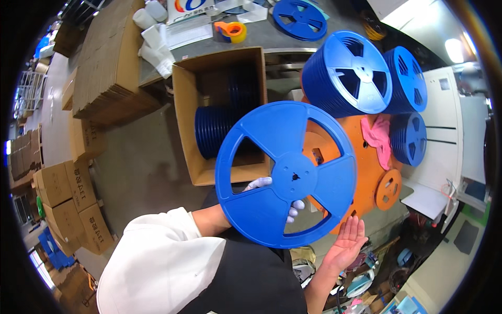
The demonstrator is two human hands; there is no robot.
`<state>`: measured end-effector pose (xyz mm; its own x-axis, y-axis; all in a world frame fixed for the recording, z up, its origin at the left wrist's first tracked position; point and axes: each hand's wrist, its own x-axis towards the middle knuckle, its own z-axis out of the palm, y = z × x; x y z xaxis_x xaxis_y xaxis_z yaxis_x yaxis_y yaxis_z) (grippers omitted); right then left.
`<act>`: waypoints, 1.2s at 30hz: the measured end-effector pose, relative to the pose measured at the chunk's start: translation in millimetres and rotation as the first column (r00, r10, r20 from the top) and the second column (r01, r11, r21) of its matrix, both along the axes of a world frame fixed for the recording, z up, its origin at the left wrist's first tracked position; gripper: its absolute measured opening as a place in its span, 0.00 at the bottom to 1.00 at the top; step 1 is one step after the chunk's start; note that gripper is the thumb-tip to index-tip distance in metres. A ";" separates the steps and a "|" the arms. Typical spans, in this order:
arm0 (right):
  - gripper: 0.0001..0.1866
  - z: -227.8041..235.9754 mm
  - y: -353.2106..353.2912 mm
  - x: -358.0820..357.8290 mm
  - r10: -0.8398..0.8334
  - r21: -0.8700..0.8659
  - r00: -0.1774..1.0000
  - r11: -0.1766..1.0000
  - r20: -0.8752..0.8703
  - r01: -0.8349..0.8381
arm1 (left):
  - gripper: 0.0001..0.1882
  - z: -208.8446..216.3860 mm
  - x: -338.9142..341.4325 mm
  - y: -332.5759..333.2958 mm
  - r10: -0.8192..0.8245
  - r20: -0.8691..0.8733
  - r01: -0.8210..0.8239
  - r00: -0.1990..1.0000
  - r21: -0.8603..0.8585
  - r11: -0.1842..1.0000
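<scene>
A large blue plastic reel [282, 175] with wide cut-outs faces me in front of my chest. My left hand [258, 183], in a pale glove, grips it near the hub; its thumb shows through one cut-out and its fingertips through another, while the palm is hidden behind the disc. Bare and palm up, my right hand [349, 239] is open with nothing in it, just off the reel's lower right rim. Behind the reel stands an open cardboard box [186, 123] with a stack of dark blue reels [212, 131] inside.
Stacked blue reels [361, 73] rest on an orange surface [374, 149] with a pink cloth [377, 137] and an orange disc [388, 189]. A grey table [256, 39] holds a tape dispenser [231, 31] and another reel [300, 19]. Flattened cartons [112, 57] and closed boxes [73, 201] stand at left.
</scene>
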<state>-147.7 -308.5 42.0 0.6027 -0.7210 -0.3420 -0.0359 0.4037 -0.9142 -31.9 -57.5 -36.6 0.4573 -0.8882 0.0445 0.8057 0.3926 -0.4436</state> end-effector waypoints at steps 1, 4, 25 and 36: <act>0.31 -0.4 0.4 0.2 0.002 -0.010 1.000 1.000 -0.031 -0.002 | 0.37 -0.9 -0.2 -1.9 0.017 -0.002 -0.017 1.000 -0.035 0.999; 0.30 -6.4 4.7 1.9 -0.046 0.037 0.997 0.998 -0.063 0.049 | 0.37 -10.3 -1.5 -8.1 0.010 -0.047 -0.015 0.999 -0.103 0.995; 0.31 -41.5 30.9 32.3 0.200 0.169 0.966 0.970 -0.162 -0.173 | 0.36 -32.2 14.5 33.3 0.099 -0.096 -0.103 0.990 -0.039 0.994; 0.31 -72.6 63.5 78.3 0.308 0.233 0.919 0.939 -0.246 -0.252 | 0.34 -55.7 43.9 141.0 0.224 -0.195 -0.156 0.955 0.312 0.937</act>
